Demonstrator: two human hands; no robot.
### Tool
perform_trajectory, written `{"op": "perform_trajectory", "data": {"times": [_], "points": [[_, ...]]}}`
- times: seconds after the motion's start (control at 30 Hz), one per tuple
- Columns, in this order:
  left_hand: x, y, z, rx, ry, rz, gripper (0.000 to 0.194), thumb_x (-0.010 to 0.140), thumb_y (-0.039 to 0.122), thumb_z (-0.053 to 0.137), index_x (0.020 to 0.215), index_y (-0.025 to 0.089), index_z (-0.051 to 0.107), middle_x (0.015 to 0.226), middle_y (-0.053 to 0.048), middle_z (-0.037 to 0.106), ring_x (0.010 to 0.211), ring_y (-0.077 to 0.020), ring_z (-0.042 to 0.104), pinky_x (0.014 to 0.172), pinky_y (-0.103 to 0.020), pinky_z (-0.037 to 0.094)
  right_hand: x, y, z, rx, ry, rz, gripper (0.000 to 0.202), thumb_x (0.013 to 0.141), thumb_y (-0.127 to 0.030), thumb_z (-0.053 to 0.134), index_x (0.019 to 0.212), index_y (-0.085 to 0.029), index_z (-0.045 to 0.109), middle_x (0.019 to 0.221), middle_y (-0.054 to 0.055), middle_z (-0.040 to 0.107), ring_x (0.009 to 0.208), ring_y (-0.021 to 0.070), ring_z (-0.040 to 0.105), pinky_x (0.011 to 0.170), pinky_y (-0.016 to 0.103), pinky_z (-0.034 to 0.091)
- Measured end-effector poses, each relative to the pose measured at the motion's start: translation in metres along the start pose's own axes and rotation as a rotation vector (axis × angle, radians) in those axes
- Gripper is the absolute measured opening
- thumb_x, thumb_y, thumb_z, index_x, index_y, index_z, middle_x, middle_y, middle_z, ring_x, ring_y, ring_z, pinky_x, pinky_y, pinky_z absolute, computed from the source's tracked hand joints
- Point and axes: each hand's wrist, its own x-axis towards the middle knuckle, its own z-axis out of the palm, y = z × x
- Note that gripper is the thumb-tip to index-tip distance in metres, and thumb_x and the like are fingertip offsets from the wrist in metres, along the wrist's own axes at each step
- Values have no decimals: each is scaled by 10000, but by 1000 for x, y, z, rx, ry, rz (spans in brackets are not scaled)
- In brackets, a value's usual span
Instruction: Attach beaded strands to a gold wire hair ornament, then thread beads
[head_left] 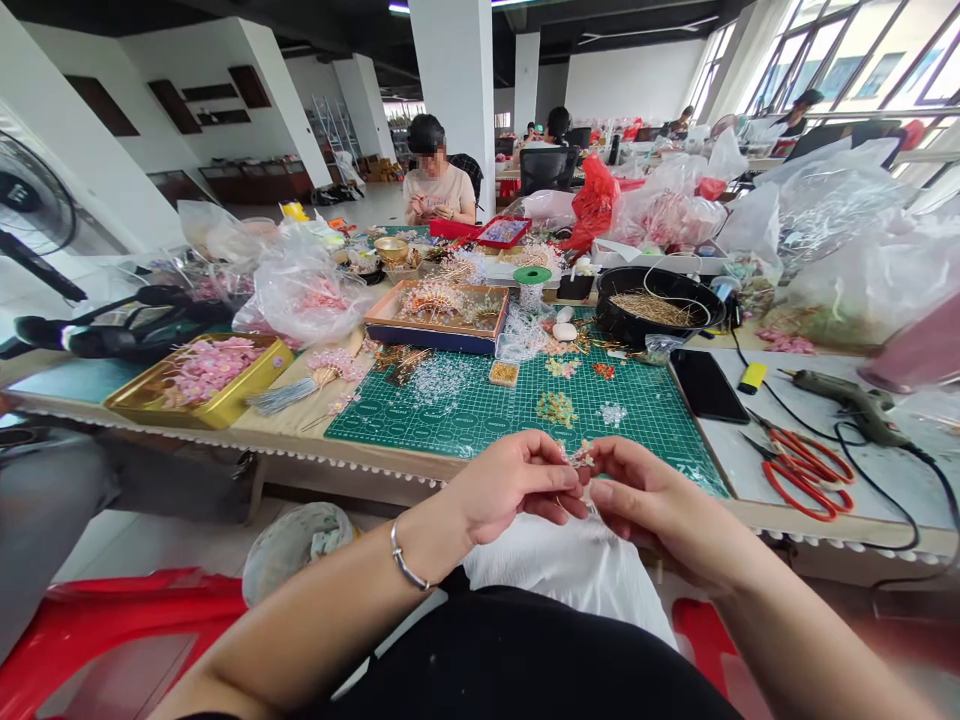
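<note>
Close together at the front edge of the green cutting mat (420, 420), my two hands pinch a small beaded flower piece (576, 455) with pale pink and yellowish parts. My left hand (525, 480) has thumb and fingers closed on its left side. On the other side the fingertips of my right hand (637, 490) grip it too; the thumbs partly hide it. Just beyond lie a pile of yellow-green beads (556, 408), clear beads (612, 413), orange-red beads (604, 370) and a small box of gold beads (504, 374).
A gold tin of pink flowers (214, 375) stands left, a tray of beaded sprays (450, 310) behind the mat. Right are a black bowl (652, 305), a phone (709, 385), red-handled pliers (806, 470) and a glue gun (851, 405). Another person (439, 175) sits opposite.
</note>
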Motion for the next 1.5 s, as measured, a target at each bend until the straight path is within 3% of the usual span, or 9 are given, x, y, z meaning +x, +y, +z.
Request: {"op": "perform_trajectory", "data": {"times": [0.17, 0.3, 0.47, 0.53, 0.77, 1.1, 1.23, 1.37, 1.5], "points": [[-1, -9, 0, 246, 13, 173, 195, 791, 275, 653, 805, 170, 489, 642, 23, 596, 552, -110, 609, 404, -159, 374, 1, 8, 8, 125, -45, 90, 362, 817, -486, 642, 890, -185, 454, 687, -51, 497, 479, 34, 417, 400, 171, 214], [-6, -8, 0, 464, 32, 209, 165, 820, 307, 612, 808, 179, 508, 612, 37, 548, 547, -94, 506, 435, -178, 352, 2, 11, 12, 158, -55, 119, 337, 838, -491, 600, 861, -189, 453, 787, -15, 568, 445, 37, 431, 374, 184, 224], [-9, -2, -5, 647, 41, 237, 122, 798, 265, 629, 795, 163, 564, 669, 41, 492, 621, -84, 435, 577, -204, 349, 1, 16, 12, 141, 36, 67, 380, 805, -507, 634, 751, -192, 429, 589, -84, 306, 476, 44, 248, 436, 199, 173], [-10, 1, -8, 663, -10, 199, 105, 812, 261, 605, 847, 163, 587, 698, 35, 501, 647, -90, 440, 599, -210, 342, 1, 17, 9, 98, 55, 65, 396, 787, -520, 656, 727, -189, 447, 589, -77, 289, 503, 55, 242, 454, 203, 188], [-14, 9, -14, 525, -176, 13, 137, 827, 274, 565, 895, 161, 604, 703, 36, 500, 588, -73, 404, 574, -214, 338, -1, 17, 4, -15, 48, 95, 425, 735, -559, 688, 665, -182, 504, 591, -37, 380, 508, 72, 316, 448, 217, 235], [-9, 5, -17, 197, -222, -114, 141, 774, 251, 645, 812, 132, 581, 645, 40, 494, 496, -34, 351, 468, -204, 226, -5, 17, 5, 101, 14, 118, 368, 735, -524, 685, 811, -176, 592, 600, -47, 362, 510, 61, 238, 464, 211, 165], [-10, 5, -16, 162, -185, -110, 169, 760, 257, 677, 813, 137, 570, 624, 49, 489, 476, -30, 348, 457, -205, 219, -6, 15, 6, 131, 22, 123, 370, 721, -518, 699, 821, -176, 600, 623, -36, 378, 524, 68, 275, 473, 215, 191], [-11, 4, -14, 103, -193, -95, 202, 730, 265, 712, 830, 125, 605, 652, 30, 527, 480, -23, 363, 459, -207, 198, -7, 15, 6, 82, 13, 92, 370, 752, -535, 656, 826, -181, 577, 561, -67, 307, 470, 57, 203, 436, 214, 134], [-11, 0, -12, 4, -188, -81, 190, 678, 225, 716, 793, 114, 615, 675, 4, 556, 460, -9, 330, 457, -209, 138, 1, 15, -1, -145, -2, -18, 310, 795, -497, 617, 814, -191, 574, 650, -13, 475, 569, 101, 400, 521, 240, 316]]}}
